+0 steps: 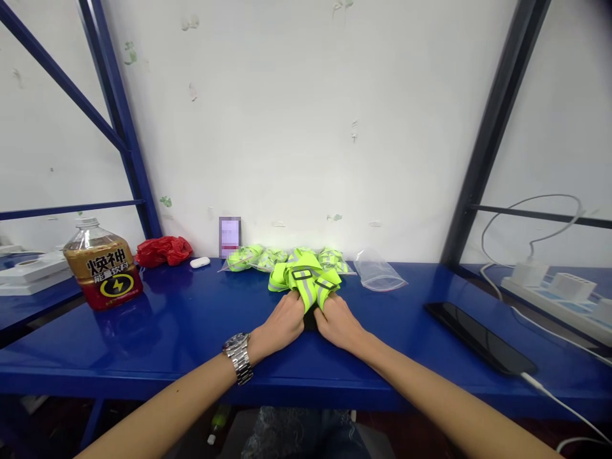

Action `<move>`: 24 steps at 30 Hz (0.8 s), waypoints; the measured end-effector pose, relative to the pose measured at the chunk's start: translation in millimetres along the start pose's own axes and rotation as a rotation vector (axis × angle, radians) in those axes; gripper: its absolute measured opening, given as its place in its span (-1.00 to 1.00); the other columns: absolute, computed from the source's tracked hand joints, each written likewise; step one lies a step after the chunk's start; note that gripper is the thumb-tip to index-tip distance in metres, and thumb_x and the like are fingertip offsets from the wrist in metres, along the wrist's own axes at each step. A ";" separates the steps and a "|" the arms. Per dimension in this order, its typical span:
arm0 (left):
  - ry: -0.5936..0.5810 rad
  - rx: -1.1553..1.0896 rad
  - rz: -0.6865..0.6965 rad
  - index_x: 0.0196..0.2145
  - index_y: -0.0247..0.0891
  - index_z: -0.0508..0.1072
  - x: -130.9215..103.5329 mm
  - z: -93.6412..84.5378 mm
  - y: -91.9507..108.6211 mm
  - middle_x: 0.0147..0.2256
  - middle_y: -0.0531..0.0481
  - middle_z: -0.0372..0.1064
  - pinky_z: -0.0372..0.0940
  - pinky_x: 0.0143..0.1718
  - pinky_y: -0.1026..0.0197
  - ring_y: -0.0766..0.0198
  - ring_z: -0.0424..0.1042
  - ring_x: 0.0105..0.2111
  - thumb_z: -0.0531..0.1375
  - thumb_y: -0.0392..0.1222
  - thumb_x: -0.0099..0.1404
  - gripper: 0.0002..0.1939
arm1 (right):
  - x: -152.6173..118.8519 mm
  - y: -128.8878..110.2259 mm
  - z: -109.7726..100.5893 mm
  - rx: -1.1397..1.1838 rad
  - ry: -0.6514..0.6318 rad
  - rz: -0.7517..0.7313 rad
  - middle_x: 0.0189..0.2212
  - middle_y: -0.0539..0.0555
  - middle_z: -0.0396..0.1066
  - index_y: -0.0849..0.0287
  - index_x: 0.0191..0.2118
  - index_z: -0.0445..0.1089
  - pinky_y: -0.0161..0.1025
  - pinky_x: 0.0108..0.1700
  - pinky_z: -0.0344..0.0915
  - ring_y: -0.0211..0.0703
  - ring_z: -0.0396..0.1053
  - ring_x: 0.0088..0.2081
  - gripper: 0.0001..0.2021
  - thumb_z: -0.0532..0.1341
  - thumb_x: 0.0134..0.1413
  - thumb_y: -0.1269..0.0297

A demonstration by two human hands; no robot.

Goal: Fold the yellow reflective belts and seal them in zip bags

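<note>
A bundle of neon-yellow reflective straps (305, 271) with dark buckles lies at the middle of the blue table (191, 325). My left hand (285, 319), below a silver wristwatch (238, 357), is closed on the near left edge of the bundle. On the near right edge, my right hand (338, 320) is closed too, its fingers curled and partly hidden by the straps. Something black (310, 319) shows between both hands. Behind the bundle, several bagged yellow strap rolls (245, 256) sit along the wall.
An empty clear bag (377, 273) lies right of the bundle. A large drink bottle (104, 268), a red plastic bag (164, 250) and a white case (199, 262) are at left. One phone (230, 237) leans on the wall; a cabled black phone (480, 338) lies right, near a power strip (564, 303).
</note>
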State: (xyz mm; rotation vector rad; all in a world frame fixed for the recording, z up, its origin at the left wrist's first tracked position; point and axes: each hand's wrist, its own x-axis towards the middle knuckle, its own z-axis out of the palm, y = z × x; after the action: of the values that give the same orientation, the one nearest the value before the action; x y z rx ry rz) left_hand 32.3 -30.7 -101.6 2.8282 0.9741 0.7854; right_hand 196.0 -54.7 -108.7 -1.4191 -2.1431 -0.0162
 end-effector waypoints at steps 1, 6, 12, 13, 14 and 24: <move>0.021 -0.042 0.025 0.11 -0.26 0.22 1.2 0.7 1.0 0.02 -0.22 0.23 0.17 0.07 0.04 0.06 0.21 0.04 -0.05 -0.49 0.14 -0.44 | -1.2 -1.5 -0.9 0.024 -0.017 -0.017 -0.12 0.28 0.37 0.29 -0.15 0.33 -0.20 -0.05 0.16 -0.02 0.29 -0.07 -0.76 0.00 0.12 0.42; 0.048 -0.197 0.096 0.19 -0.26 0.11 5.9 1.8 4.2 0.11 -0.24 0.16 0.07 0.16 -0.04 0.02 0.15 0.11 0.02 -0.39 0.17 -0.40 | -4.7 -4.8 -6.6 0.099 -0.149 -0.115 0.02 0.28 0.27 0.27 -0.05 0.30 -0.03 0.08 0.11 0.06 0.18 0.06 -0.70 -0.02 0.20 0.25; -0.018 -0.244 -0.014 0.09 -0.20 0.25 6.7 -1.5 8.9 0.08 -0.18 0.23 0.03 0.17 -0.08 -0.03 0.15 0.12 0.09 -0.19 0.23 -0.54 | -0.7 -4.5 -11.7 0.193 -0.241 -0.213 0.17 0.29 0.19 0.25 0.11 0.25 0.08 0.19 -0.02 0.13 0.10 0.18 -0.56 -0.01 0.24 0.09; -0.011 -0.251 0.001 0.07 -0.19 0.28 6.4 -2.3 9.7 0.08 -0.17 0.24 0.03 0.17 -0.06 -0.02 0.16 0.12 0.09 -0.16 0.24 -0.57 | -0.1 -4.2 -12.6 0.235 -0.253 -0.214 0.18 0.26 0.18 0.22 0.14 0.23 0.07 0.20 -0.02 0.12 0.10 0.19 -0.52 0.00 0.23 0.04; 0.001 -0.260 0.024 0.05 -0.18 0.31 6.0 -2.9 10.5 0.08 -0.17 0.25 0.05 0.17 -0.04 -0.01 0.17 0.11 0.09 -0.14 0.25 -0.60 | 0.4 -3.8 -13.7 0.280 -0.262 -0.210 0.18 0.23 0.20 0.19 0.15 0.23 0.05 0.20 -0.01 0.11 0.12 0.18 -0.50 0.02 0.21 0.00; -0.040 -0.346 0.022 0.00 -0.11 0.41 -0.4 -5.9 15.4 0.03 -0.06 0.35 0.06 0.18 -0.02 0.04 0.21 0.10 0.00 -0.06 0.35 -0.66 | 8.4 6.5 -22.0 0.711 -0.365 -0.065 -0.14 0.04 0.51 0.09 -0.15 0.50 -0.03 0.08 0.23 0.00 0.39 -0.02 -0.58 0.09 0.13 -0.09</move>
State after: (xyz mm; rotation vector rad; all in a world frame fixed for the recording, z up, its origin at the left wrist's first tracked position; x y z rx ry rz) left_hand 37.9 -43.9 -93.5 2.5494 0.7218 0.8064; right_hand 208.9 -51.5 -88.2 -0.9713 -2.1381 0.9454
